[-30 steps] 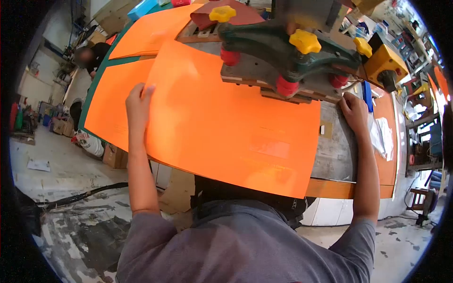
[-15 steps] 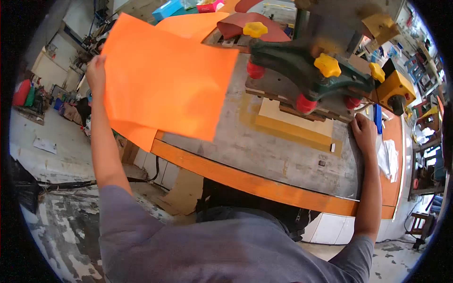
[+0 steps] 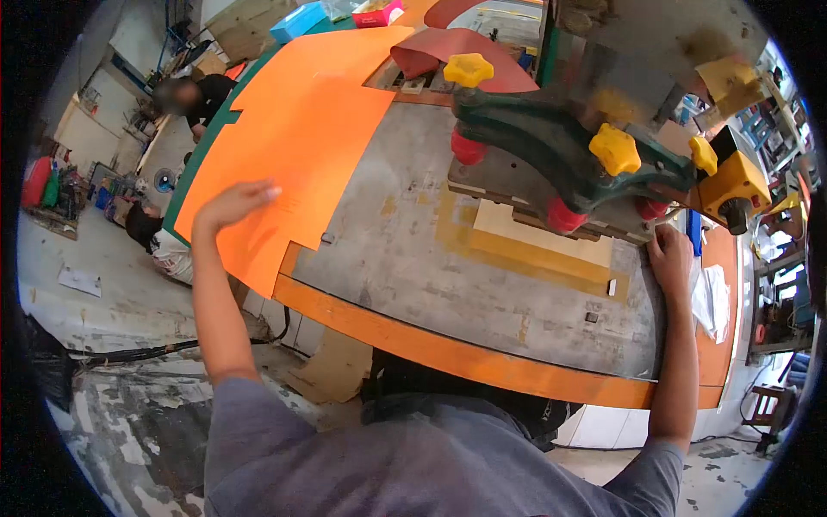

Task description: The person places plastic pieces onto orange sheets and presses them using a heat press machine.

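Orange sheets lie on the left part of the table, over a green surface. My left hand is over them with fingers stretched out, holding nothing. My right hand is at the right edge of the grey metal plate, beside the press head, its fingers curled; what they hold, if anything, is hidden. The green press arm with yellow knobs stands over the plate. Under it lies a pale board framed by brown tape.
Red-brown sheets, a blue box and a pink box are at the back. White plastic lies on the right. A yellow box hangs beside the press. Two other people are at the left.
The orange sheet my left hand held has moved left off the plate onto the other orange sheets. My left hand has let it go and opened. My right hand stays by the press.
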